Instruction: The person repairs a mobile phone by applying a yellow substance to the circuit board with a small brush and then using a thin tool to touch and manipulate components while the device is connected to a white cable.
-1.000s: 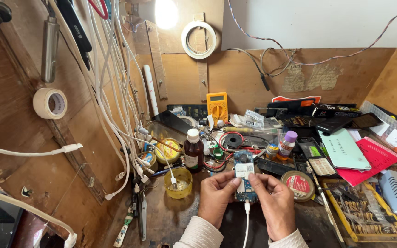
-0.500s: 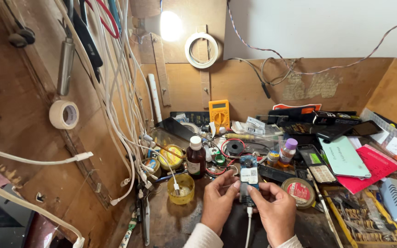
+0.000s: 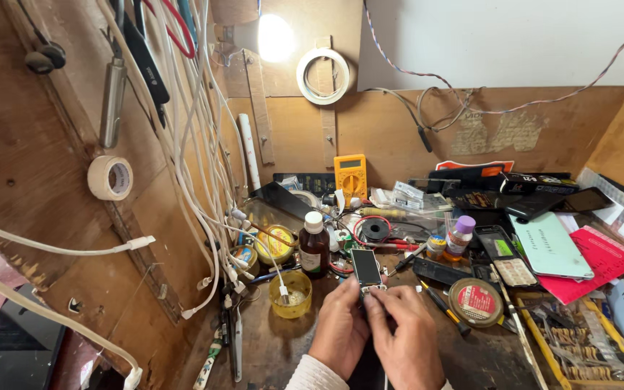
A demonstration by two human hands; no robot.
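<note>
Both hands, left hand (image 3: 341, 328) and right hand (image 3: 404, 339), pinch a small phone (image 3: 365, 269) upright at near centre; a slip could knock the brown bottle (image 3: 314, 245) just left.

Single head-worn view, looking forward and down, close over cluttered workbench (image 3: 276, 354); plywood back wall (image 3: 399, 137) ahead.

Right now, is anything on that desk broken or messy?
Messy, yes. Loose white cables dangle down the wall, and tools and parts cover the desk. Both hands, left hand and right hand, hold a small phone; I can't tell if it's broken.
</note>
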